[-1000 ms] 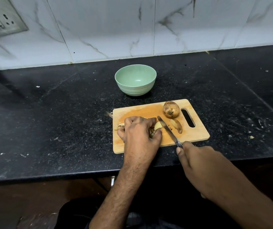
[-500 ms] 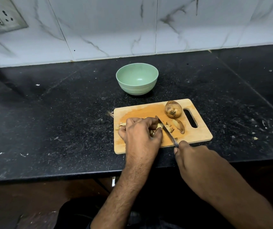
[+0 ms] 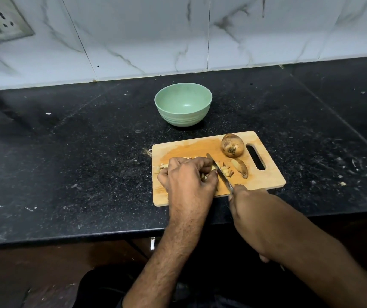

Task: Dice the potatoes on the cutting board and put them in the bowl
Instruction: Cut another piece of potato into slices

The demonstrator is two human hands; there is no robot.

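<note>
A wooden cutting board (image 3: 264,181) lies on the black counter. My left hand (image 3: 189,176) curls over a bunch of potato strips and holds them down; most of them are hidden under it. My right hand (image 3: 251,210) grips a knife (image 3: 219,171) whose blade lies across the strips beside my left fingers. A few diced bits (image 3: 227,171) sit right of the blade. A potato wedge (image 3: 241,167) and a whole unpeeled potato (image 3: 232,145) lie further right. The pale green bowl (image 3: 183,104) stands behind the board with nothing in it.
The black counter (image 3: 67,163) is speckled with scraps and runs to a front edge just below the board. White marble tiles form the back wall, with a socket plate (image 3: 0,23) at the upper left. The board's handle slot (image 3: 256,157) faces right.
The knife has slid forward across the strips in a cutting stroke, my right hand coming closer to the board. More small cut bits lie right of the blade. My left hand stays put.
</note>
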